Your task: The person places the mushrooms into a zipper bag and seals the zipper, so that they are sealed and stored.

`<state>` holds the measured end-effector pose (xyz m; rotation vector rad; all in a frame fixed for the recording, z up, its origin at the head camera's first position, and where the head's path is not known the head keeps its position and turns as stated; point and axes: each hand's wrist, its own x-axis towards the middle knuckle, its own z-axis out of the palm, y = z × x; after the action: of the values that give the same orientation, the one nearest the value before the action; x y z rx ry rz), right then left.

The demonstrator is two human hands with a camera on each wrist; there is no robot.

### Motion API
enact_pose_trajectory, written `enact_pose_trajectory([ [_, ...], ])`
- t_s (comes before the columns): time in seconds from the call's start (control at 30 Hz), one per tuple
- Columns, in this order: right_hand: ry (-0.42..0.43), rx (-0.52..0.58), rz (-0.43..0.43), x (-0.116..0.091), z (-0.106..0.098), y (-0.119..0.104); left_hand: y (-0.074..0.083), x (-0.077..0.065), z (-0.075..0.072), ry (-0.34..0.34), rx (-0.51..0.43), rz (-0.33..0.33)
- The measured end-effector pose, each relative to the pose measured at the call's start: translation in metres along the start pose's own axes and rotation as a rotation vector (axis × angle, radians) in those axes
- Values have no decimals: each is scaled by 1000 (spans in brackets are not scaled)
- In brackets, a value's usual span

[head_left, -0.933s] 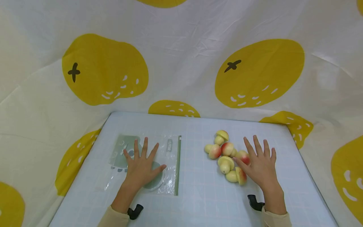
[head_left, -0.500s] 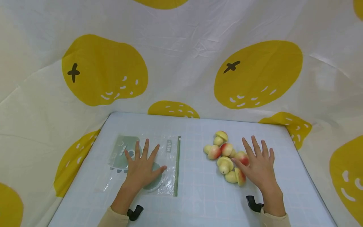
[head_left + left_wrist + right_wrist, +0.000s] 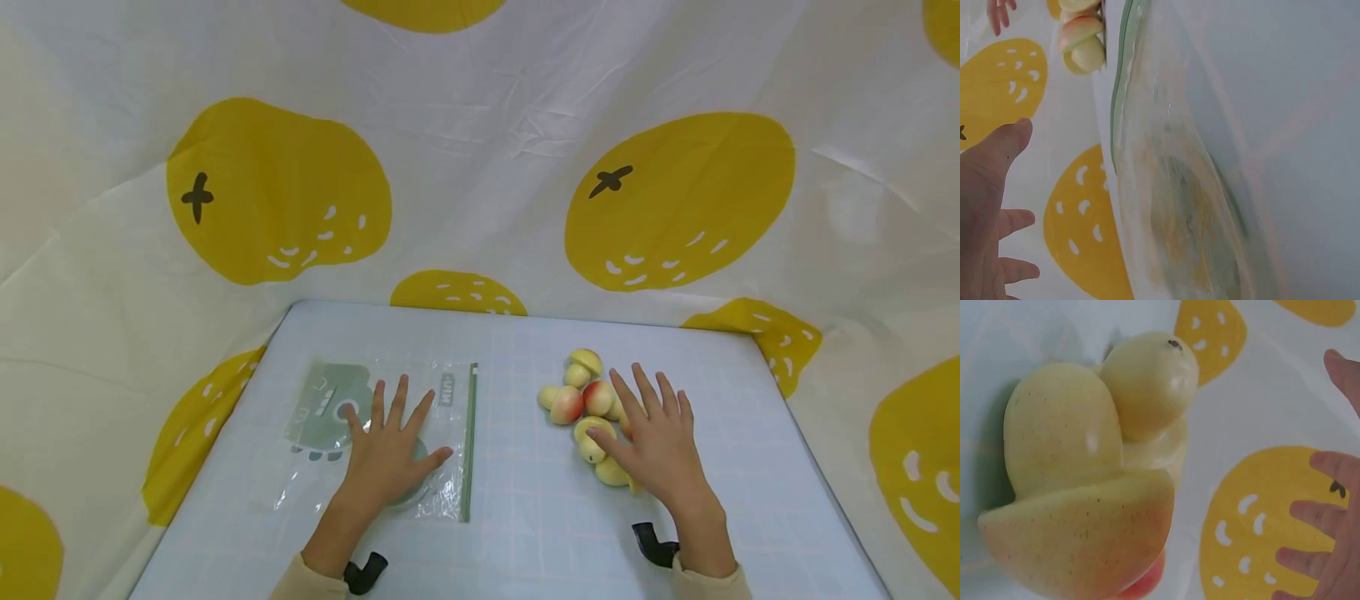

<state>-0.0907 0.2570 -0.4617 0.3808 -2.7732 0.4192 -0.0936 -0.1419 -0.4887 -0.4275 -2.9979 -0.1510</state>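
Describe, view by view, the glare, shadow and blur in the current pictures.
Head view: bright glints on the bag, otherwise fairly even light; left wrist view: the bag looks soft and hazy, blurrier than the print on the cloth; right wrist view: small highlights on the nearest mushroom, soft shadow beside it on the table.

A small label sits near the green seal of a clear bag, its lettering too small and blurred to read. No words or numbers are legible.
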Motion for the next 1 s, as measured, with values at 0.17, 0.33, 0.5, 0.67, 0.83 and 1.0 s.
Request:
enact_pose_trajectory([
  [0.17,3,1,-43,4,5,-11,5,0,2,-6,2,9],
  [0.33,0,11,-69,8,11,-21,10,0,3,2,0,16],
  [0.5,-8,13,-94,11,18,-31,15,0,6,9,-44,28],
  [0.67,-23,16,-150,15,24,-42,19,2,10,-4,-58,36],
  [0.83,-37,-5,-202,17,35,-51,24,3,13,-37,-74,35],
  [1.0,-28,6,-276,19,45,-62,27,4,16,-64,-66,29],
])
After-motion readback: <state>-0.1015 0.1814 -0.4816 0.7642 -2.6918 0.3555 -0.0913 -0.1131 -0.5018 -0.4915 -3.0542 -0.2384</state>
